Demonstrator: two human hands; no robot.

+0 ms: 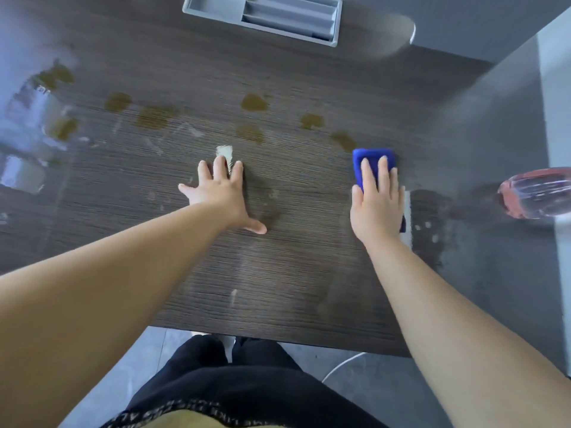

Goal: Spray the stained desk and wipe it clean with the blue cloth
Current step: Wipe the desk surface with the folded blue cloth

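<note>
The dark wood-grain desk carries several brown stains in a band across its far half. My right hand presses flat on the folded blue cloth, fingers straight, just below the rightmost stain. My left hand rests flat on the desk's middle with fingers spread, holding nothing. A pink spray bottle stands at the right edge of the view, blurred and partly cut off.
A grey cable tray is set into the desk's far edge. A grey partition rises along the right. Bright reflections cover the desk's left side. The desk's near edge runs above my legs.
</note>
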